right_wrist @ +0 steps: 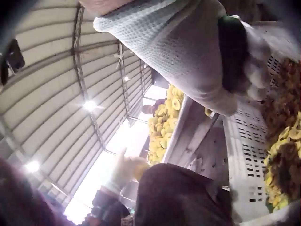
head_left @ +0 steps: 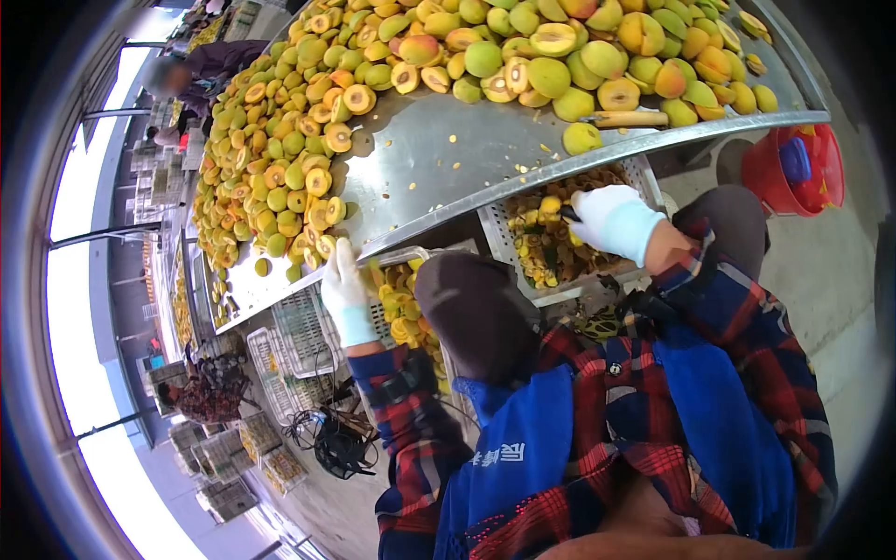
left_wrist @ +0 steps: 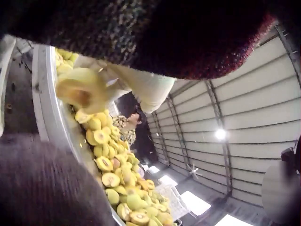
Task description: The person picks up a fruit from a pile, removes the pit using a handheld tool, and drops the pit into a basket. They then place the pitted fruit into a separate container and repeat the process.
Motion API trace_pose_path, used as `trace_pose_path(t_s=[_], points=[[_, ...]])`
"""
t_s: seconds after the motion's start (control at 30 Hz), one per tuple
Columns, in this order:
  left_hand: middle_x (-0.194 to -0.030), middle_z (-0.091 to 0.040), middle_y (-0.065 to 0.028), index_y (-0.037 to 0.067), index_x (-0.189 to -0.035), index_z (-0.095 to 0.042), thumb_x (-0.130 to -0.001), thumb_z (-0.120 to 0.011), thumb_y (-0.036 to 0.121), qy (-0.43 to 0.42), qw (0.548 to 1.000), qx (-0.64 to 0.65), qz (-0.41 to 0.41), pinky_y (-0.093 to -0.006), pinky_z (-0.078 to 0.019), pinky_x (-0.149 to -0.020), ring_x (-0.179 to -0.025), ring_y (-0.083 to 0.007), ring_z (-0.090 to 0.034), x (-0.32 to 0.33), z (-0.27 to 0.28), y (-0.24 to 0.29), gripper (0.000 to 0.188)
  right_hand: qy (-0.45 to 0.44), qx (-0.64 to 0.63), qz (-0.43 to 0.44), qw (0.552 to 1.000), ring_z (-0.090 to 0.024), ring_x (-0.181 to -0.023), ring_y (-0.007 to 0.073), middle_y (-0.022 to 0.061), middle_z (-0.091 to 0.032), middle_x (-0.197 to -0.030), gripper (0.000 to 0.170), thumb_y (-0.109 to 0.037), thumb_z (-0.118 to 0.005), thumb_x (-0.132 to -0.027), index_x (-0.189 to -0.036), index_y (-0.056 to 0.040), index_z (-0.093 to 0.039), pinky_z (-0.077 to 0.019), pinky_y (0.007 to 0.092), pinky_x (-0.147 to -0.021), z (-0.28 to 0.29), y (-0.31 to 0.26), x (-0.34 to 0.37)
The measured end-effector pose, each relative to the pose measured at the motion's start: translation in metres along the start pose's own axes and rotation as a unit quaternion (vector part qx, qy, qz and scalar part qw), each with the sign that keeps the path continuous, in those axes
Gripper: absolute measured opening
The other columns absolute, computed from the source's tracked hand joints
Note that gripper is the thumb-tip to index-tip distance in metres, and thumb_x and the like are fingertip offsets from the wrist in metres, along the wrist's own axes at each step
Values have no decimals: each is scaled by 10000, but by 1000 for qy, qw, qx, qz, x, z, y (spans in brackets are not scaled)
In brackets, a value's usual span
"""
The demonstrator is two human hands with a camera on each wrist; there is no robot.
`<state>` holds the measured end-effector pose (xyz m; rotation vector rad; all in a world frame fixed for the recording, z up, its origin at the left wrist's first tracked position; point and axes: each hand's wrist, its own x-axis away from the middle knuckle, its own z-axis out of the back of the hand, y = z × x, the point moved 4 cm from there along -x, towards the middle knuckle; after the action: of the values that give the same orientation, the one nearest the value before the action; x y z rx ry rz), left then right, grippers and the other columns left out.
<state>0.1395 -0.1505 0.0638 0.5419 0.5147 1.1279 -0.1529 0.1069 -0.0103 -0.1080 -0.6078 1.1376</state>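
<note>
My left hand [head_left: 345, 294], in a white glove, is at the front edge of the metal table [head_left: 420, 177], fingers extended. Close to its palm side is a blurred yellow peach half [left_wrist: 82, 92], with a brown centre in the left wrist view. Over a white perforated crate [right_wrist: 247, 155], my gloved right hand [head_left: 611, 219] curls its fingers around a dark handle [right_wrist: 233, 52]. The tool's working end is hidden. Near those fingers lie yellow fruit pieces [head_left: 551, 203] and brown scraps [right_wrist: 284, 89] in the crate.
Halved and whole peaches [head_left: 289, 177] are heaped across the table. A wooden-handled tool [head_left: 625, 119] lies near its edge. Below stands another crate of yellow halves [head_left: 401, 308], beside my knee [head_left: 476, 308]. A red bucket [head_left: 803, 173] stands at right; another person [head_left: 210, 75] is across the table.
</note>
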Motion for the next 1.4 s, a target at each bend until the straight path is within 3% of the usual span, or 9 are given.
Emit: trace_pose_path(t_s=[0.3, 0.53, 0.57, 0.63, 0.8, 1.0, 1.07, 1.2, 1.4], points=[[-1053, -667, -231, 29, -1061, -634, -873, -523, 597, 29, 936, -329, 118, -488, -484, -866, -974, -405, -642, -164, -33, -122, 608, -15, -1, -7, 1000, -661, -819, 378, 195, -679, -839, 373, -409, -562, -892, -962, -47, -624, -523, 473, -735, -8, -4, -8], [-836, -666, -181, -15, -1054, -551, -830, -694, 363, 116, 935, -334, 13, -394, -532, -635, -707, -323, -667, -165, -85, -94, 461, -13, -70, 43, 997, -658, -834, 391, 204, -677, -853, 372, -399, -557, -885, -980, -48, -635, -520, 474, -767, 7, -15, 0], [-817, -650, -132, 6, -1083, -530, -827, -712, 272, 59, 994, -72, 60, -336, -507, -570, -676, -259, -649, -163, -90, -95, 411, 0, -84, 62, 994, -654, -829, 393, 205, -673, -855, 385, -410, -553, -890, -993, -47, -627, -518, 474, -764, 8, -18, 1], [-824, -589, -12, 97, -1176, -481, -819, -734, 87, -47, 941, 317, 113, -189, -417, -457, -634, -98, -572, -142, -94, -60, 438, 17, -103, 81, 991, -650, -825, 395, 206, -669, -858, 398, -420, -549, -895, -1007, -45, -620, -515, 474, -760, 13, -25, 2], [-947, -635, -73, 130, -1210, -486, -872, -665, 42, -165, 827, 530, 85, -174, -400, -451, -606, -109, -551, -64, -95, 45, 393, 150, -218, 190, 946, -638, -815, 399, 215, -642, -838, 428, -443, -518, -926, -1056, -41, -584, -509, 460, -720, 30, -45, 0], [-967, -636, -157, 40, -1300, -478, -1010, -439, 421, -236, 755, 608, 69, -220, -457, -481, -670, -173, -582, 27, -118, 126, 481, 193, -218, 205, 934, -635, -822, 402, 214, -642, -883, 432, -431, -534, -932, -1111, -38, -557, -514, 453, -696, 33, -61, -4], [-998, -628, -148, 17, -1302, -477, -1027, -360, 420, -178, 819, 544, 43, -221, -489, -509, -754, -182, -612, 41, -125, 137, 502, 217, -223, 220, 924, -637, -790, 396, 209, -637, -854, 391, -403, -549, -932, -1053, -31, -552, -514, 450, -665, 35, -62, -4], [-1062, -614, -140, -1, -1295, -479, -1039, -308, 370, -208, 788, 578, 27, -250, -533, -592, -860, -179, -617, 53, -138, 140, 482, 221, -224, 194, 929, -634, -709, 385, 182, -620, -756, 346, -379, -561, -931, -942, -35, -526, -511, 439, -605, 30, -58, -8], [-1040, -637, -140, -34, -1182, -566, -1045, -271, 298, -30, 941, 319, -113, -292, -523, -758, -848, -174, -612, 51, -144, 137, 465, 214, -239, 191, 928, -639, -700, 385, 206, -620, -720, 360, -366, -586, -907, -931, -8, -555, -512, 445, -597, 22, -61, -9]])
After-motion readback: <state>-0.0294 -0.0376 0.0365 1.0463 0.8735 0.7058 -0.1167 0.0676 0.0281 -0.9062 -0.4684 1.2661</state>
